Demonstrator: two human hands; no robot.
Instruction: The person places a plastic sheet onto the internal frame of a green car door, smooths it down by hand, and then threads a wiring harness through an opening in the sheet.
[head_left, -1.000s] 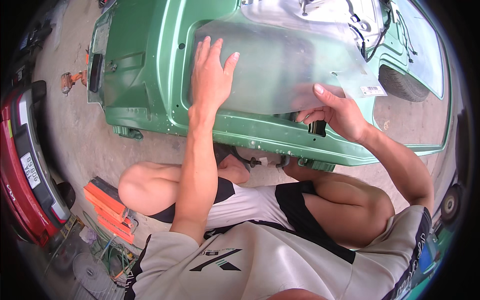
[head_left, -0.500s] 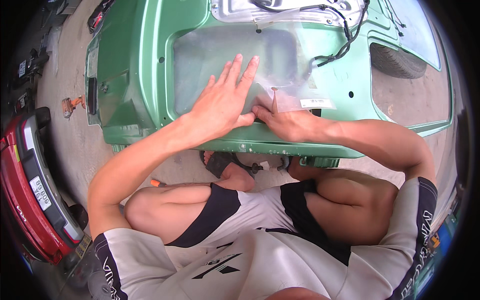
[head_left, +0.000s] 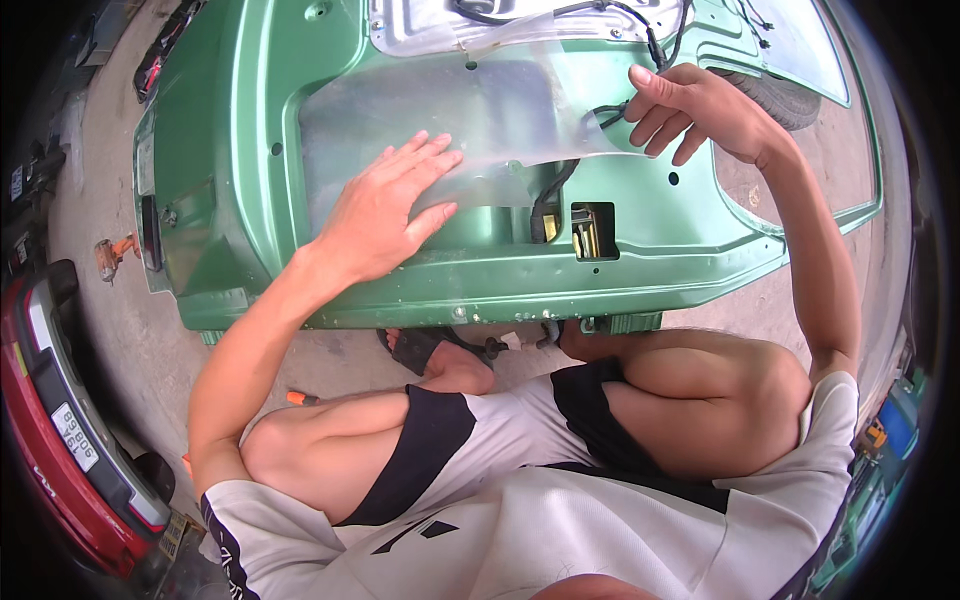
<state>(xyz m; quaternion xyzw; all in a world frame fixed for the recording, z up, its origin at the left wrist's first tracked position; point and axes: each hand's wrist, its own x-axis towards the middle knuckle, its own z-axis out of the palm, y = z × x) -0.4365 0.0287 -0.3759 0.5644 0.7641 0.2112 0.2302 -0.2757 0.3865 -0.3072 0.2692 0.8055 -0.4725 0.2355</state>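
Observation:
A translucent plastic sheet (head_left: 430, 110) lies over a green car door panel (head_left: 230, 150); its right part looks folded, uncovering a square opening (head_left: 595, 230) with metal pieces inside. My left hand (head_left: 390, 205) rests on the sheet, fingers stretched out and apart. My right hand (head_left: 705, 115) hovers at the sheet's right edge beside a black wire harness (head_left: 650, 45), fingers loosely bent and apart, with nothing clearly held. A silver metal plate (head_left: 410, 22) sits along the panel's top.
An orange drill (head_left: 118, 250) lies left of the panel on the concrete floor (head_left: 110, 200). A red car part (head_left: 50, 420) is at the far left. A tyre (head_left: 775, 100) shows behind the panel's right side. My bent legs are below the panel.
My right hand has moved up and right from the sheet's lower edge. My left hand has shifted left on the sheet, whose lower right part is now turned back, exposing the opening.

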